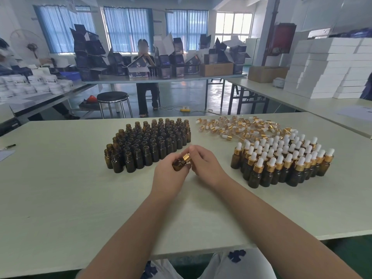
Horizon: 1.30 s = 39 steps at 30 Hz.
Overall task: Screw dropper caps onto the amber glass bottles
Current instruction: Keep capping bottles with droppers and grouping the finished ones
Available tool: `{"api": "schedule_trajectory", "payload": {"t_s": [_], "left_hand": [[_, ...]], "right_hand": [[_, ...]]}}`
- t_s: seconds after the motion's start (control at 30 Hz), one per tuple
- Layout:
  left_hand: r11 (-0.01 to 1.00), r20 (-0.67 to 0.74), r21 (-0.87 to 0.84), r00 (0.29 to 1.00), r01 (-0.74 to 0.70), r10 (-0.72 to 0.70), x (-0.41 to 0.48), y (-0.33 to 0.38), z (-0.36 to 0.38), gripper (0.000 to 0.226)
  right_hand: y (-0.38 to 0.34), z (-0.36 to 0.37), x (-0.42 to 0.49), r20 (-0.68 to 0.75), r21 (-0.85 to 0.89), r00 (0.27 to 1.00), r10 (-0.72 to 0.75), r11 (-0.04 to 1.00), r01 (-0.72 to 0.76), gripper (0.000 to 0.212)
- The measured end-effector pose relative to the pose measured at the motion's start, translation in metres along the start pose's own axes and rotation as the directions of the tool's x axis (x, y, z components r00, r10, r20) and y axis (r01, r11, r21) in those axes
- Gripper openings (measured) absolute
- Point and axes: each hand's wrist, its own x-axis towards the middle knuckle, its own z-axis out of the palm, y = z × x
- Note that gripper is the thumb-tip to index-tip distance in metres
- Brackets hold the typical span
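Above the middle of the desk [60,198], the left hand [169,176] grips an amber bottle [179,163] tilted toward the right hand [205,164]. Its fingers [194,153] pinch the gold dropper cap [186,157], probably to twist it tight; the bulb is hidden.

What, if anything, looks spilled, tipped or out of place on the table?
Nothing stands out. The uncapped bottles stand upright in one block, the capped bottles in another. The loose dropper caps lie scattered, but as a supply heap. The left hand holds one bottle; the right hand pinches its cap.
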Motion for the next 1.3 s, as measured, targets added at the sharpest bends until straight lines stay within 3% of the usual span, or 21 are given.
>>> {"api": "schedule_trajectory", "payload": {"t_s": [0.07, 0.23, 0.33, 0.47, 0.67, 0.87, 0.93, 1.1, 1.3], "left_hand": [[1.0, 0.004, 0.007, 1.0, 0.016, -0.016, 0.0, -0.001, 0.0, 0.024], [0.999, -0.008, 0.006, 0.999, 0.039, -0.039, 0.001, -0.001, 0.002, 0.017], [1.0, 0.007, 0.02, 1.0, 0.024, -0.024, 0.0, -0.001, 0.002, 0.016], [0.999, 0.018, 0.027, 0.999, 0.026, -0.027, 0.0, -0.001, 0.002, 0.014], [0.998, 0.071, 0.058, 0.997, -0.018, 0.014, -0.002, -0.001, 0.001, 0.021], [0.996, 0.07, 0.078, 0.997, -0.031, 0.026, 0.0, -0.003, 0.002, 0.016], [0.998, 0.042, 0.064, 0.999, -0.009, 0.007, 0.0, -0.003, 0.001, 0.02], [0.998, 0.036, 0.066, 0.999, -0.01, 0.008, 0.001, -0.003, 0.002, 0.022], [0.996, 0.033, 0.082, 0.999, 0.018, -0.021, 0.0, -0.002, 0.001, 0.026]], "right_hand": [[0.001, -0.001, 0.001, 0.011, 0.041, 0.999, 0.032, 0.999, -0.033, 0.035], [0.002, -0.001, 0.003, -0.107, -0.035, 0.994, 0.036, 0.999, -0.039, 0.013], [0.002, -0.003, 0.004, -0.175, -0.039, 0.984, -0.019, 0.999, 0.013, 0.02], [0.002, -0.005, 0.005, -0.164, -0.04, 0.986, 0.041, 0.998, -0.048, 0.027], [0.003, -0.01, 0.007, -0.221, -0.251, 0.974, 0.052, 0.962, -0.108, 0.051], [0.007, -0.008, 0.007, -0.173, -0.204, 0.981, 0.085, 0.972, -0.12, 0.061], [0.008, -0.008, 0.008, -0.173, -0.167, 0.982, 0.08, 0.98, -0.11, 0.056], [0.013, -0.011, 0.01, -0.163, -0.073, 0.98, 0.111, 0.99, -0.124, 0.022], [0.011, -0.011, 0.01, -0.107, -0.076, 0.988, 0.112, 0.99, -0.12, 0.021]]}}
